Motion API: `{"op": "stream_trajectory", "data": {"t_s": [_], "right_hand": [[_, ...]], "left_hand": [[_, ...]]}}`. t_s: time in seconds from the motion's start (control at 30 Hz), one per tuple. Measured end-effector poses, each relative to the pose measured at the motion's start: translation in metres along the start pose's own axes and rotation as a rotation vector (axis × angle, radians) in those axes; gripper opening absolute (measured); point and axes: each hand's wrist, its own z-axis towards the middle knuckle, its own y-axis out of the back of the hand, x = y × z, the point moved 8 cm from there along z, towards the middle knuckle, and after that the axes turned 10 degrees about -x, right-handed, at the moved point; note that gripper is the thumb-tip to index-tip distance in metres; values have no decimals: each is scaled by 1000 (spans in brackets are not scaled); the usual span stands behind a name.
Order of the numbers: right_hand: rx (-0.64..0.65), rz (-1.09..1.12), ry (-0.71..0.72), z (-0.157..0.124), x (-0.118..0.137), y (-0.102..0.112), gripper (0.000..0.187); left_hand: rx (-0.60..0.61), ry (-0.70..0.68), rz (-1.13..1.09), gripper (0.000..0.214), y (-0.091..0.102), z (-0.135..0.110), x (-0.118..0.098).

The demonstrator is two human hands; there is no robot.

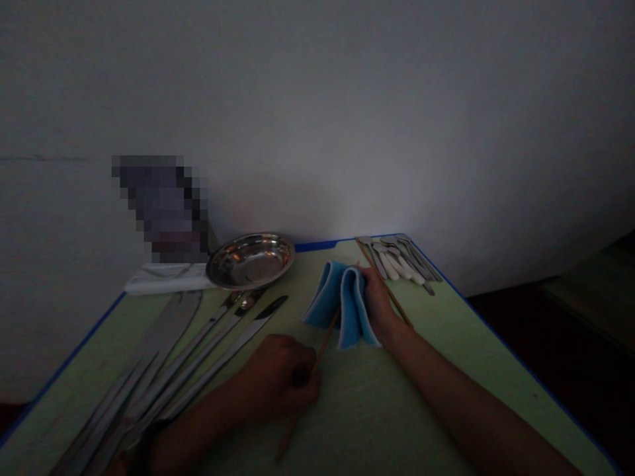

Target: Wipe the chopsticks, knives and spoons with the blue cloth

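My left hand [288, 373] is closed around a thin wooden chopstick [327, 337], which slants from the lower middle up and away to the right. Its near end sticks out below my fist. My right hand [376, 301] grips a blue cloth [350, 307] with pale edges, folded and draped over the chopstick's far part. Most of the right fingers are hidden behind the cloth. Beside my right wrist, a second wooden chopstick [397, 307] lies on the table.
Long metal utensils [213, 350] lie left of my left arm. A shiny steel bowl [251, 262] stands at the back, near a blurred upright object [163, 208] and a white cloth [171, 281]. Forks and spoons [397, 261] lie at the back right. A wall borders the green tabletop [476, 357].
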Motion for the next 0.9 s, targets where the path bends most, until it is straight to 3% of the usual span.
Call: {"op": "stream_trajectory", "data": {"t_s": [0.17,0.27,0.43,0.63,0.73,0.9], "right_hand": [[-24,-71,174,-1,8,3,25],[19,-64,192,-3,7,-1,28],[251,39,53,-13,-3,-20,26],[380,-111,165,-22,0,-27,36],[355,24,134,-18,3,-27,32],[184,143,48,-9,1,-17,26]], "left_hand": [[21,9,-29,16,0,0,-1],[3,9,-41,15,1,0,-1],[-35,31,-136,17,3,1,2],[-33,86,-206,21,8,3,3],[-50,115,-177,29,8,2,6],[-43,44,-71,28,4,2,4]]}}
